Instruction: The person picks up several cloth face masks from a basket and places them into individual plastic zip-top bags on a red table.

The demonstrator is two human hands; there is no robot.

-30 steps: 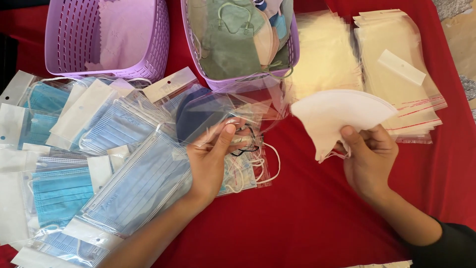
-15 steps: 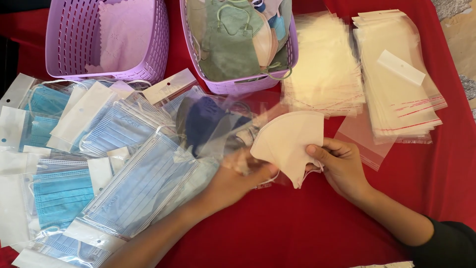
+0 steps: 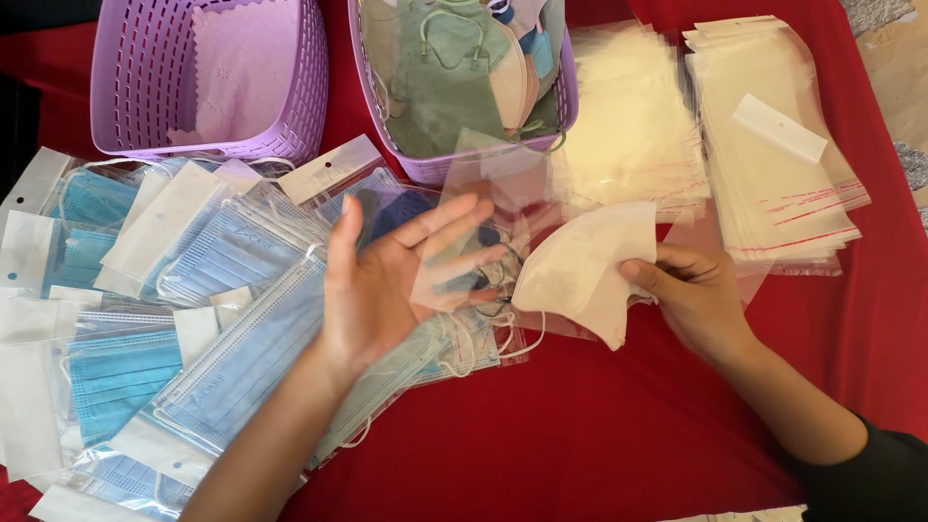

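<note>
Right hand (image 3: 698, 300) pinches cream mask (image 3: 585, 271), point toward clear bag (image 3: 464, 246) on spread-open left hand (image 3: 387, 280); bag just left of mask.

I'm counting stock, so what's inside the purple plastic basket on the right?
The right purple plastic basket holds folded fabric face masks: a green one on top, beige and blue beside it. Anything beneath is covered.

Single head-worn view, looking steeply down and forward from close above the red-covered table (image 3: 599, 445), both forearms entering from the bottom edge and two purple baskets (image 3: 208, 87) along the far top edge.
</note>
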